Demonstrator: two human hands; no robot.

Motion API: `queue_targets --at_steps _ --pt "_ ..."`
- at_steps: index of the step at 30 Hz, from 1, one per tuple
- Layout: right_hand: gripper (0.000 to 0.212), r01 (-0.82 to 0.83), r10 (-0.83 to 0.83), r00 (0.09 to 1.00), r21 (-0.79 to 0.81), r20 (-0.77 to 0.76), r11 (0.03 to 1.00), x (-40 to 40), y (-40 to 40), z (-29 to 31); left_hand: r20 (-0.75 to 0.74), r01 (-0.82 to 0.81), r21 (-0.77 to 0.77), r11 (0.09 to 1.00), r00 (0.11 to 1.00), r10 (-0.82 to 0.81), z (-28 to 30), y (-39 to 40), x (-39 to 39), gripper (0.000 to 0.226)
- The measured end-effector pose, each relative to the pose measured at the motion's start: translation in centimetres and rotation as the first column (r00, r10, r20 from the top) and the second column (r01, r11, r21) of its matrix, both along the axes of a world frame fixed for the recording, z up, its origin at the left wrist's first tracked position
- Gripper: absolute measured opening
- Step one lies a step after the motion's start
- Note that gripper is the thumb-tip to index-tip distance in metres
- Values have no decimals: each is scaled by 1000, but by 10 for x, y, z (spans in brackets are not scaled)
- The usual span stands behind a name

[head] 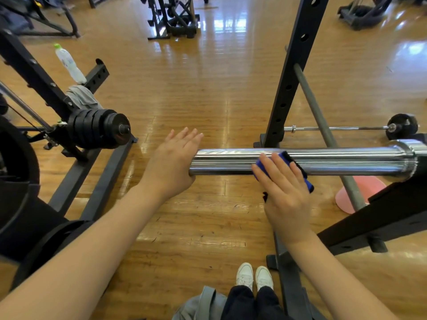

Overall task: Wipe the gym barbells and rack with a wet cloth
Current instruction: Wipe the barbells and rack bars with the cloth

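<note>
Over the glossy wooden gym floor (pixel 196 88), the thick chrome barbell sleeve (pixel 323 159) lay level across the black steel rack (pixel 291 72). I watched the right hand (pixel 286 195) press a blue cloth (pixel 298 169) flat on it, fingers straight, while the left hand (pixel 172 162), fingers extended, cupped its free end.

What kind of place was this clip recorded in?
A gym, most likely its free-weights area: a chrome barbell sleeve on a black rack, stacked weight plates, and more machines on the wooden floor.
</note>
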State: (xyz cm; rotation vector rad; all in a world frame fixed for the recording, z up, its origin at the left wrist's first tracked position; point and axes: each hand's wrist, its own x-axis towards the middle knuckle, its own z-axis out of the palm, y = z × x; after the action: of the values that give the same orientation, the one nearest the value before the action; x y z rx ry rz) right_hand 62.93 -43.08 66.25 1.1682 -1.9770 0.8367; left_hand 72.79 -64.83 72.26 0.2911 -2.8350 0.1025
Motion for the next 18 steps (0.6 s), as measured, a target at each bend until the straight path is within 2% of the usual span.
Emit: queue_targets --at_steps 2,6,8,12,15,18 --pt "56 58 -57 998 -34 22 998 -8 13 2 -14 3 5 1000 1000 -3 0 1 0 85" --pt "42 199 -177 970 -131 166 971 -1 1 13 -6 1 34 999 1000 -1 0 1 0 85" --pt "42 151 -137 981 -102 136 983 10 -17 12 -7 -2 35 999 1000 3 0 1 0 85" --pt "44 -44 44 999 9 26 999 11 -19 5 -15 -3 36 999 1000 4 1 2 1 84" --pt "48 -2 3 1000 -42 28 999 -2 1 6 -12 -5 38 999 1000 6 1 1 1 82" --pt "41 119 -99 982 -114 163 986 -3 1 15 -15 -1 48 999 1000 2 1 1 1 82"
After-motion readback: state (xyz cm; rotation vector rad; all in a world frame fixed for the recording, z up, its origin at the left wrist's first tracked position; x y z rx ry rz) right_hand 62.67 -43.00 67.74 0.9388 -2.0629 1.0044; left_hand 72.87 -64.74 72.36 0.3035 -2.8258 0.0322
